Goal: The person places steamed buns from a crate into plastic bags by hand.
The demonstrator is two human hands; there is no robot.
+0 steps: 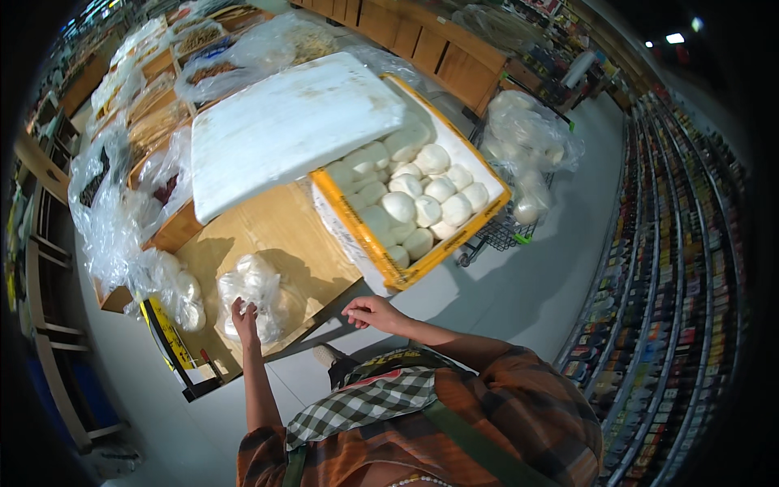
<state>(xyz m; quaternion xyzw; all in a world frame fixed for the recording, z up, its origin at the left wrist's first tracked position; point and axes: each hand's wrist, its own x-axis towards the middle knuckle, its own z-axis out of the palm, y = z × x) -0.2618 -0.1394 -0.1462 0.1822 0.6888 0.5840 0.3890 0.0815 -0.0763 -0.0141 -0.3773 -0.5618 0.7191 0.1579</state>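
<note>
A clear plastic bag of round white buns (252,283) sits on the wooden table (268,222). My left hand (245,319) is at the bag's near side, fingers apart; whether it touches the plastic I cannot tell. To the right, past the table's near edge, my right hand (374,313) hangs with loosely bent fingers and nothing seen in it. Beyond it stands a foam box with yellow tape on its rim (359,234), holding many white buns (398,207). A white foam lid (292,128) lies slanted over the box's far left part.
Left of the bag are another bag of white pieces (190,301) and a black-and-yellow tool or holder (167,335). Wooden bins of dried goods (161,125) line the far left. A wire cart (502,234) with bagged goods (526,140) stands right of the box; bottle-filled shelves (663,274) curve along the right.
</note>
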